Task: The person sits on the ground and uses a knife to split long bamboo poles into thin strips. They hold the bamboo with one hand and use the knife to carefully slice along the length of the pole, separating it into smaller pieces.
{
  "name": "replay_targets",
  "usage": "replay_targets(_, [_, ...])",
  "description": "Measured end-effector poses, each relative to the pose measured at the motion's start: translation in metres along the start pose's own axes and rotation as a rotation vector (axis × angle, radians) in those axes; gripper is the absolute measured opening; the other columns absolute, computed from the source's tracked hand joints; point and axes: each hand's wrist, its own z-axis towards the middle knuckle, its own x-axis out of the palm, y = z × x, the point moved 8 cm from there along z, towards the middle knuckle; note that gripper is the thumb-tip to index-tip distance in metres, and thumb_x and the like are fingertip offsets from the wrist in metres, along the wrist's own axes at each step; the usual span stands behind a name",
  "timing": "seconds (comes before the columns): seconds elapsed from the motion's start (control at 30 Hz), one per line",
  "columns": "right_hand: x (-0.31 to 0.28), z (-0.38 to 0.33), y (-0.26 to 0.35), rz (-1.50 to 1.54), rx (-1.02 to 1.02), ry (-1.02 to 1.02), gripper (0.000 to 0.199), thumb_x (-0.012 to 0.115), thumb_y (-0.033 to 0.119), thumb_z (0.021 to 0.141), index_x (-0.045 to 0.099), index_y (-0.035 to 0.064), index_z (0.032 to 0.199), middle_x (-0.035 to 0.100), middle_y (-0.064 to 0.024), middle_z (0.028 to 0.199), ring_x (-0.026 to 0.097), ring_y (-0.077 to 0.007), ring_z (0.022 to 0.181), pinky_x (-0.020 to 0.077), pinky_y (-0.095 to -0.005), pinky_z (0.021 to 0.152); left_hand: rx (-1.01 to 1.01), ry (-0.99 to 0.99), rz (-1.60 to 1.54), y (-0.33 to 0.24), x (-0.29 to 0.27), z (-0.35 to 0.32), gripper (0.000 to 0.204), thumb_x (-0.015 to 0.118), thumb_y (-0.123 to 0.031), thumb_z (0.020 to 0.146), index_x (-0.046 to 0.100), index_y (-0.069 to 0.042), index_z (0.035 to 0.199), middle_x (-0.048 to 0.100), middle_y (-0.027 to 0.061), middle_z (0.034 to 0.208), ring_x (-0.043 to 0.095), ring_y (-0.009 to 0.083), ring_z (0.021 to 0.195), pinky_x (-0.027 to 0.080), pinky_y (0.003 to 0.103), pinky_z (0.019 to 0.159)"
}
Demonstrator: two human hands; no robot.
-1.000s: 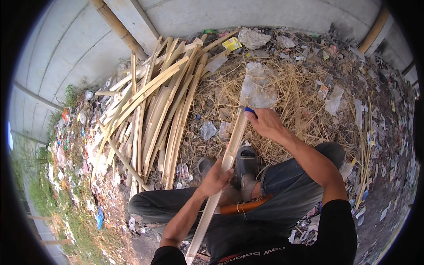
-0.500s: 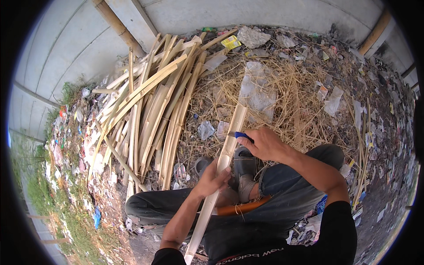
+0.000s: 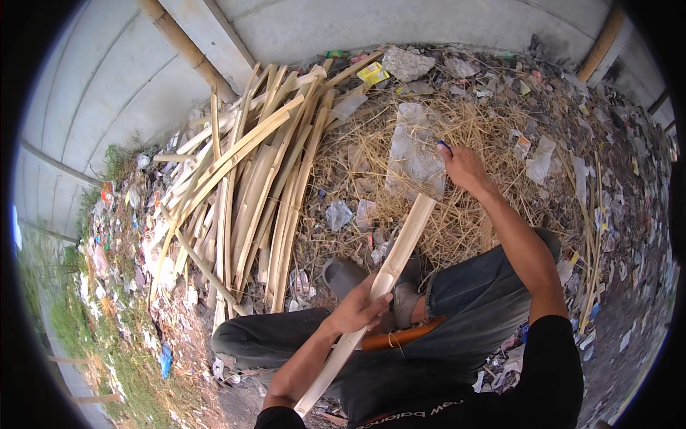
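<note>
A split bamboo strip, pale and hollow on its upper side, slants across my lap with its far end raised above the straw. My left hand is wrapped round its middle, just below a node. Beyond the strip's far end and to its right, my right hand is closed on a blue-handled knife. Little of the knife shows; its blade cannot be made out. The knife is apart from the strip. Under the strip, an orange-brown, smooth, long object lies between my crossed legs.
A heap of split bamboo strips lies at the left. Thin straw-like shavings and a clear plastic sheet cover the ground ahead. Litter surrounds me. A stone lies near the grey wall; narrow strips are at the right.
My right hand has moved forward and right with the knife, off the strip. The strip's far end has swung right and nearer. My left hand keeps its hold, slightly shifted right.
</note>
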Motion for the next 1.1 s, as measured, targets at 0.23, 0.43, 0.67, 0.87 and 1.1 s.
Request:
replay_targets(0.23, [-0.044, -0.023, 0.039, 0.214, -0.012, -0.025, 0.062, 0.046, 0.050, 0.106, 0.063, -0.0021, 0.078, 0.057, -0.0197, 0.060, 0.056, -0.0382, 0.056, 0.0423, -0.0486, 0.059, 0.041, -0.193, -0.061, 0.004, -0.030, 0.014, 0.045, 0.053, -0.012, 0.105, 0.040, -0.006, 0.147, 0.058, 0.0030, 0.079, 0.051, 0.0097, 0.056, 0.042, 0.025, 0.050])
replay_targets(0.43, [0.026, -0.101, 0.134, 0.181, -0.300, 0.348, 0.055, 0.051, 0.049, 0.103, 0.067, 0.0018, 0.080, 0.061, -0.0187, 0.062, 0.064, -0.0393, 0.061, 0.0485, -0.0501, 0.060, 0.034, -0.299, -0.154, 0.005, -0.047, 0.013, 0.047, 0.053, -0.012, 0.103, 0.044, -0.009, 0.149, 0.060, 0.0031, 0.083, 0.053, 0.0101, 0.062, 0.043, 0.025, 0.055])
replay_targets(0.67, [0.058, -0.142, 0.165, 0.115, -0.416, 0.501, 0.050, 0.054, 0.048, 0.101, 0.073, 0.0045, 0.089, 0.065, -0.0190, 0.062, 0.068, -0.0398, 0.062, 0.0531, -0.0499, 0.060, 0.066, -0.343, -0.172, 0.014, -0.054, 0.015, 0.056, 0.053, -0.011, 0.103, 0.037, -0.010, 0.157, 0.055, -0.0006, 0.083, 0.048, 0.0072, 0.063, 0.041, 0.023, 0.056])
replay_targets(0.87, [0.056, -0.079, 0.124, 0.064, -0.310, 0.116, 0.059, 0.046, 0.050, 0.105, 0.068, 0.0004, 0.081, 0.063, -0.0209, 0.060, 0.066, -0.0403, 0.060, 0.0508, -0.0516, 0.058, 0.067, -0.403, 0.083, 0.007, -0.060, 0.015, 0.063, 0.054, -0.013, 0.102, 0.031, -0.005, 0.160, 0.058, -0.0011, 0.087, 0.052, 0.0061, 0.070, 0.045, 0.023, 0.063])
replay_targets(1.1, [-0.023, 0.012, -0.025, 0.525, 0.195, 0.024, 0.067, 0.052, 0.067, 0.098, 0.061, 0.0052, 0.072, 0.054, -0.0036, 0.058, 0.055, -0.0165, 0.053, 0.0411, -0.0359, 0.053, 0.066, -0.306, 0.265, -0.004, -0.016, 0.004, 0.065, 0.055, -0.018, 0.103, 0.028, -0.006, 0.161, 0.069, 0.0060, 0.090, 0.058, 0.0128, 0.074, 0.050, 0.030, 0.074])
